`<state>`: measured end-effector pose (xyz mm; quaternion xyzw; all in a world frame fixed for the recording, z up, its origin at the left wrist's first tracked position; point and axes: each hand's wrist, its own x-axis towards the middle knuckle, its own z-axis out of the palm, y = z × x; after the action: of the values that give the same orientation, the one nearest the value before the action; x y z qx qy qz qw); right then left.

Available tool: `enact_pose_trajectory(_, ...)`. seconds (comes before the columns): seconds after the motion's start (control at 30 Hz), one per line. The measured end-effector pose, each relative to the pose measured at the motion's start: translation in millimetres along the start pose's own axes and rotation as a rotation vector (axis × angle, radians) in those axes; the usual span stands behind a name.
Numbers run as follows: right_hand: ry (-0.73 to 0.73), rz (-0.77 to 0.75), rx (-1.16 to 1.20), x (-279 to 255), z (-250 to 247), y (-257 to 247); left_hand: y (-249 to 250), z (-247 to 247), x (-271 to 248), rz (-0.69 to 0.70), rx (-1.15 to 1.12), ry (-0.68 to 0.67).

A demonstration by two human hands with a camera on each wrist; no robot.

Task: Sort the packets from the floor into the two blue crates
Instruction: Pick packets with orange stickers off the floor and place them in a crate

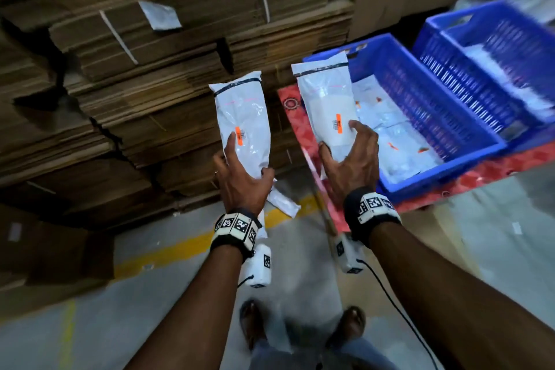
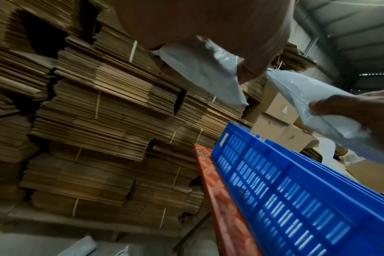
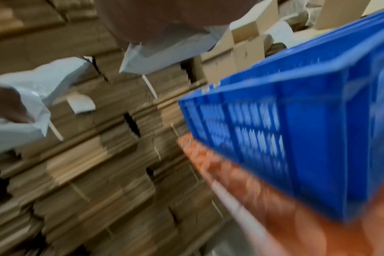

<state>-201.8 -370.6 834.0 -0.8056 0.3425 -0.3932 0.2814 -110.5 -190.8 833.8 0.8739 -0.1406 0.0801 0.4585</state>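
My left hand (image 1: 240,171) grips the lower end of a white packet (image 1: 244,117) with an orange label, held upright in front of the cardboard stacks. My right hand (image 1: 351,156) grips a second white packet (image 1: 326,99) with an orange label, held at the left end of the near blue crate (image 1: 426,105), which holds several white packets. The far blue crate (image 1: 486,45) stands behind it to the right, also with packets inside. In the left wrist view the left packet (image 2: 200,69) sits under my palm, the right packet (image 2: 307,102) beyond it. The right wrist view is blurred.
Both crates stand on a red patterned table (image 1: 492,171). Tall stacks of flattened cardboard (image 1: 120,69) fill the left and back. More white packets (image 1: 283,203) lie on the grey floor by a yellow line (image 1: 168,249). My feet (image 1: 252,324) are below.
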Motion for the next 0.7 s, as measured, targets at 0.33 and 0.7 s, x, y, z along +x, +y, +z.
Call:
enact_pose_trajectory(0.33,0.108,0.016,-0.047,109,-107,80,129,110,-8,0.078,-0.102,0.051)
enact_pose_trajectory(0.7,-0.028,0.087,-0.201,171,-127,158,177,202,15,0.050,-0.036,-0.116)
